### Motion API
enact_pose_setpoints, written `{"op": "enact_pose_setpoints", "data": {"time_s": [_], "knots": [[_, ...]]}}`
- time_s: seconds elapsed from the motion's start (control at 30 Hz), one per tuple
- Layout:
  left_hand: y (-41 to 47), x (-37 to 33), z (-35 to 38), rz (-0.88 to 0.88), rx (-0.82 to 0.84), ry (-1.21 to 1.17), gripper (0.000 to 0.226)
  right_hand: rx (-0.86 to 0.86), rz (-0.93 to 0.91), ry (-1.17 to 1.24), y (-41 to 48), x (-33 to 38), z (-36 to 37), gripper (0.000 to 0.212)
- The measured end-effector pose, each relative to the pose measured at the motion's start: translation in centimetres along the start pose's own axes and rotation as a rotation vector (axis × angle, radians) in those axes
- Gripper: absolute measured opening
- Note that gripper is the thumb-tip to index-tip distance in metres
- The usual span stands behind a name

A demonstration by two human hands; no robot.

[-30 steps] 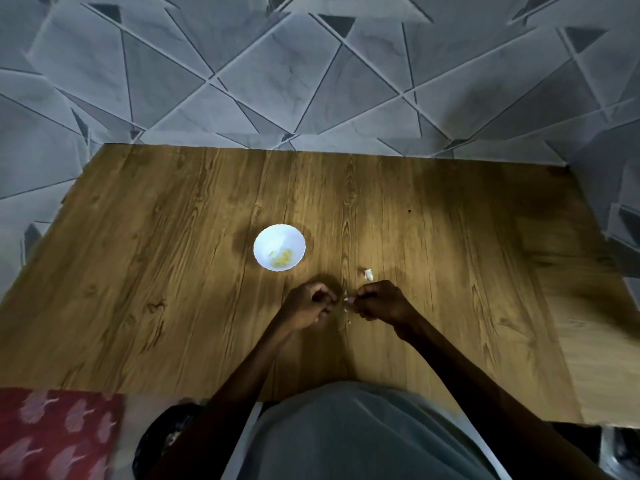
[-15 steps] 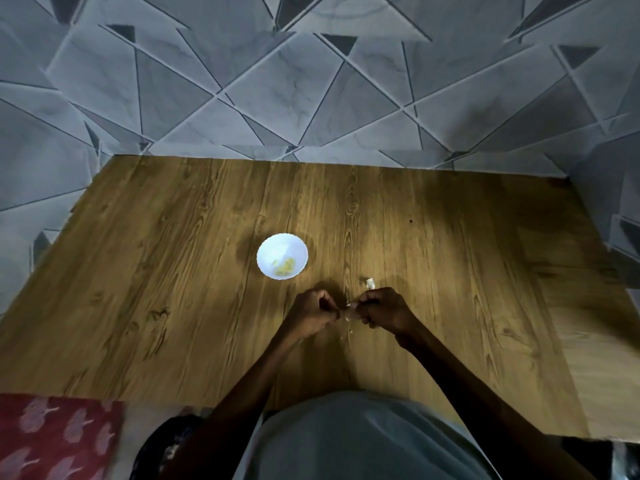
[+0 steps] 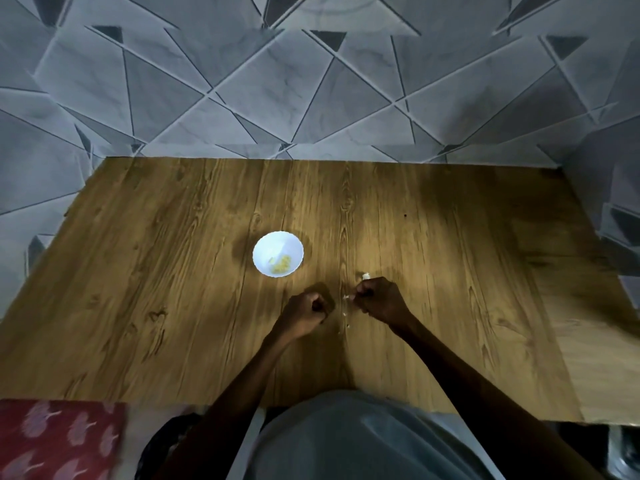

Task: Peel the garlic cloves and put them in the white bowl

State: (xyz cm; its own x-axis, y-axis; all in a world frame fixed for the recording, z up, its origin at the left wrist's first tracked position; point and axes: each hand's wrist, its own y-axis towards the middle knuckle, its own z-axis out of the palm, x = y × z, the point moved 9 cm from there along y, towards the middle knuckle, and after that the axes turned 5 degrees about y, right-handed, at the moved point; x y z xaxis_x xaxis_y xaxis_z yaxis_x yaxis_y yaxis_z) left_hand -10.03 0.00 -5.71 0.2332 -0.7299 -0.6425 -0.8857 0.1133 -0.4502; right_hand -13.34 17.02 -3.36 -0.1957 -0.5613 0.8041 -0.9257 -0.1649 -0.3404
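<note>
The white bowl (image 3: pixel 278 253) sits on the wooden table (image 3: pixel 173 289) and holds a few yellowish peeled garlic pieces (image 3: pixel 281 269). My right hand (image 3: pixel 379 299) is in front and to the right of the bowl and pinches a small white garlic clove (image 3: pixel 346 296) at its fingertips. My left hand (image 3: pixel 308 311) is a short gap to its left, with its fingers curled into a fist and nothing showing in it. Another whitish clove (image 3: pixel 366 276) lies on the table just beyond my right hand.
Tiny white peel scraps (image 3: pixel 347 320) lie on the wood between my hands. The table's back and right edges meet a grey tiled wall (image 3: pixel 311 98). A red patterned cloth (image 3: pixel 59 441) lies at the lower left, off the table.
My hands, joined at the fingertips before, have drawn apart. The left moved back to the left and the right kept the white piece. The view tilted, so the table sits lower.
</note>
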Motion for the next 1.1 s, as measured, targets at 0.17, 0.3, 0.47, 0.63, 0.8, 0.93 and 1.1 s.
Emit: {"op": "enact_pose_setpoints", "data": {"time_s": [0.17, 0.3, 0.47, 0.63, 0.8, 0.93, 1.1], "knots": [[-0.4, 1.1, -0.8, -0.029, -0.035, -0.011, 0.013, 0.018, -0.11, -0.22, 2.1, 1.9, 2.1, 0.007], [-0.5, 1.4, -1.0, -0.021, -0.061, -0.016, 0.014, 0.036, -0.151, -0.338, 3.5, 3.6, 4.0, 0.007], [-0.5, 1.1, -1.0, 0.004, -0.075, -0.076, 0.014, 0.034, -0.229, -0.436, 3.9, 4.6, 4.8, 0.008], [-0.4, 1.8, -0.8, -0.054, -0.117, -0.081, 0.009, 0.008, -0.258, -0.386, 3.1, 3.8, 3.8, 0.013], [-0.8, 2.3, -1.2, -0.131, -0.161, -0.086, 0.014, 0.046, -0.251, -0.33, 1.4, 2.2, 3.9, 0.014], [-1.4, 2.8, -1.1, -0.194, -0.146, -0.265, 0.018, 0.09, -0.179, -0.27, 0.7, 1.4, 5.7, 0.01], [-2.2, 2.5, -1.0, -0.202, -0.111, -0.449, 0.028, 0.066, -0.187, -0.286, 0.5, 1.6, 6.6, 0.01]]}}
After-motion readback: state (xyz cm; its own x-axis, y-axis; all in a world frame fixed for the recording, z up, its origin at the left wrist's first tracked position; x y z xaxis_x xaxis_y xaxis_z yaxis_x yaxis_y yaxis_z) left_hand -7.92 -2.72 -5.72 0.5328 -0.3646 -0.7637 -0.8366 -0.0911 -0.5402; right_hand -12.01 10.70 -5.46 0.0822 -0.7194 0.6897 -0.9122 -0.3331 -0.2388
